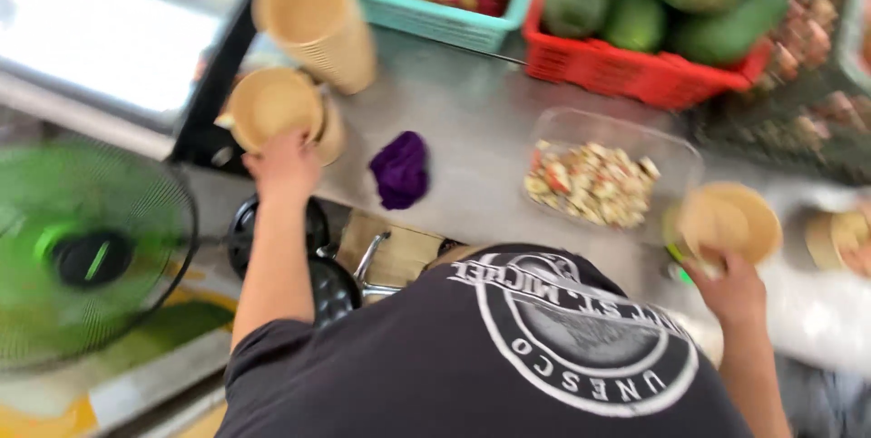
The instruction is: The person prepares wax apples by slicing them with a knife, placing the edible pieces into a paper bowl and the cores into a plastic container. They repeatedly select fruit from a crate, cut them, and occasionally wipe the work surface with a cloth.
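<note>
Tan paper bowl (274, 104) above left hand (283, 166) fingers, touching.

Both hands outstretched: left (283, 166) gripping, right (733, 291) gripping.

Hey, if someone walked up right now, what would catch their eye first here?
Probably the red crate of green fruit at the counter's far edge, beside a teal crate of pink dragon fruit. Nearer, the left hand touches a tan bowl, the right hand holds another bowl, and a green fan stands at left.
</note>
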